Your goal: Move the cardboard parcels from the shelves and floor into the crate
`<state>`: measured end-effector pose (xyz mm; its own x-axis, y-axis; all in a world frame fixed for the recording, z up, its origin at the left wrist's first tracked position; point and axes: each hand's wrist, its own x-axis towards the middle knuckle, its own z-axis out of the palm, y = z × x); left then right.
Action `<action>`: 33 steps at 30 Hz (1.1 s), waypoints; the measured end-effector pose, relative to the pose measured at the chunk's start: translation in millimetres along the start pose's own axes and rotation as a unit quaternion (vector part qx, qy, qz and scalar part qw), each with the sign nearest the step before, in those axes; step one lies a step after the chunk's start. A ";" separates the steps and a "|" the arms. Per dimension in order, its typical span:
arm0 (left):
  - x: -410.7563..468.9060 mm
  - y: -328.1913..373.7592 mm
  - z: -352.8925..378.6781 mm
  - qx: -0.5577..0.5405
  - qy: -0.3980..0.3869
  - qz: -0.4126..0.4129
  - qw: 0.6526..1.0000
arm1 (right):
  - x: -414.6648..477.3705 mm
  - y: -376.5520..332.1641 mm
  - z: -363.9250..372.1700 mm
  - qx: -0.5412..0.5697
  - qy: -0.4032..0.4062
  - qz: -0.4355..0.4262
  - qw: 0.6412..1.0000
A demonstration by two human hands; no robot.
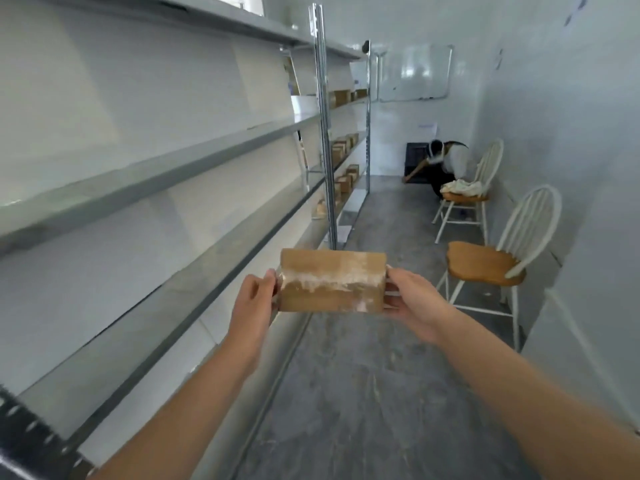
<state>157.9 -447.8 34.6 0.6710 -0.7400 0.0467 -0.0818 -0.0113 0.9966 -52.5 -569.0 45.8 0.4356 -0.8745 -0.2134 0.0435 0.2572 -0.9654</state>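
One brown taped cardboard parcel (332, 280), long axis level and left-to-right, is held over the grey floor (363, 393), gripped at its short ends by the left hand (254, 299) and right hand (414, 301), with two white spindle-back chairs (485, 263) seen rightward.

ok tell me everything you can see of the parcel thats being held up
The cardboard parcel is a small brown rectangular box, closed, with a wrinkled, whitish band of tape running along its length. It is held level in the air, long side across the view, above the grey floor and beside the shelving. The left hand grips its left end and the right hand grips its right end. Nothing else touches it.
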 end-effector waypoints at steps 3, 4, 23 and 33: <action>-38.7 20.8 -13.0 -0.050 0.031 0.033 0.998 | -21.7 -21.1 7.0 -0.013 -0.050 -0.053 0.997; -51.1 27.4 -20.5 -0.061 0.044 0.049 0.996 | -29.3 -25.5 12.9 -0.012 -0.064 -0.067 0.996; -413.4 110.7 -313.4 0.028 0.462 0.175 0.869 | -306.5 -20.5 317.7 -0.059 -0.506 -0.179 0.842; -737.4 89.5 -425.5 0.000 0.679 0.162 0.716 | -598.8 99.3 459.2 -0.100 -0.789 -0.125 0.594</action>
<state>-30.6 383.1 118.4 0.7145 0.6321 0.2998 -0.3962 0.0123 0.9181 104.0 169.0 146.7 0.7450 0.6381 0.1941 0.2458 0.0079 -0.9693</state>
